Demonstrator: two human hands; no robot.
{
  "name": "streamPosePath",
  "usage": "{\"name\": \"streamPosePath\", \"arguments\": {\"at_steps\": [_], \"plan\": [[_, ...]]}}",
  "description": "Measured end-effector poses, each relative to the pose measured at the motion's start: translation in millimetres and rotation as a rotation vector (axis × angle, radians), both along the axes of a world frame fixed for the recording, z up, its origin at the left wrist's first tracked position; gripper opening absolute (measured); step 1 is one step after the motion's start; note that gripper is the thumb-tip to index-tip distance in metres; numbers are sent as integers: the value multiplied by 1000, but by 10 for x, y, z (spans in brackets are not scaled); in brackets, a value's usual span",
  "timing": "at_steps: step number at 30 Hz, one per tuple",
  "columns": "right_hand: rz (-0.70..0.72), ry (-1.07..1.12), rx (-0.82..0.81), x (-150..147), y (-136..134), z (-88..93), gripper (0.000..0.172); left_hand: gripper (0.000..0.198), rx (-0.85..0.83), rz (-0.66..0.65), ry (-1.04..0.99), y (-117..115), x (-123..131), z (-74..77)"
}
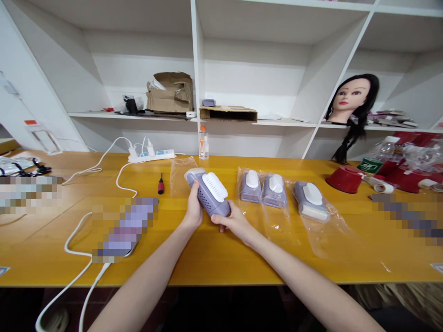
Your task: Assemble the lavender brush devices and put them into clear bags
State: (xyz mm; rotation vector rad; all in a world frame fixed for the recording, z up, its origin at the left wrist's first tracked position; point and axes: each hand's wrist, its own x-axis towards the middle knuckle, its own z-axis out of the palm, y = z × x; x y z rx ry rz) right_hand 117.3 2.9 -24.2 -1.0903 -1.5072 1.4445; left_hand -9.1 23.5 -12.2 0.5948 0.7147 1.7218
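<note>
Both my hands grip a lilac-grey handheld appliance with a perforated body and a white comb-like top above the yellow wooden table. My left hand wraps its near side, and my right hand supports its lower end. To the right lie several similar appliances in clear plastic bags, including one, another and a third. A red-handled screwdriver lies left of my left hand, and an empty plastic bag lies just behind the appliance.
A white power strip with white cables sits at the back left. A clear bottle stands behind the hands. Red containers and plastic bottles sit at right. White shelves hold cardboard and a mannequin head.
</note>
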Motion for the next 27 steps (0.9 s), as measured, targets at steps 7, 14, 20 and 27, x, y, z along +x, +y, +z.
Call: {"name": "streamPosePath", "arguments": {"at_steps": [7,14,20,27], "plan": [[158,276,-142,49,25,43,38,49,51,-94,-160,-50,-86,114],[380,254,-327,113,35,51,32,60,204,-324,-126,-143,-66,128],[436,236,-313,103,52,-24,34,61,236,-345,-93,-168,-46,100],[339,288,-317,64,30,-47,33,61,236,-339,-55,-170,-6,106]]}}
